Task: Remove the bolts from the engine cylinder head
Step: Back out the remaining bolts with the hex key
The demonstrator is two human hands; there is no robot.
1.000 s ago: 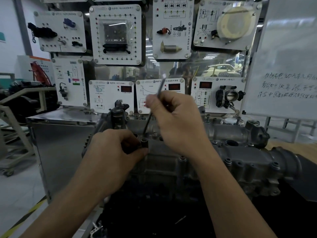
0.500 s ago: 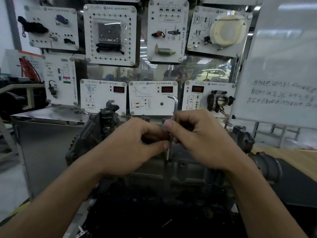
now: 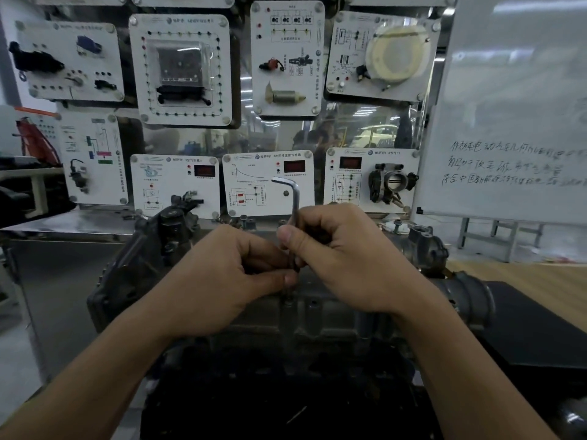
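Hands close together: left hand [image 3: 222,274] pinches the hex key [image 3: 296,201] low on its shaft, right hand [image 3: 346,258] is wrapped round it just above. Tilted a second ago, the key now stands upright, short arm pointing left, tip down on the cylinder head [image 3: 320,314] beneath both hands.

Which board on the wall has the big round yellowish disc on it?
The top-right board, beside the whiteboard; the others carry smaller dark parts.

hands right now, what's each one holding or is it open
Left hand: pinches the hex key low on its shaft.
Right hand: grips the same hex key higher up.
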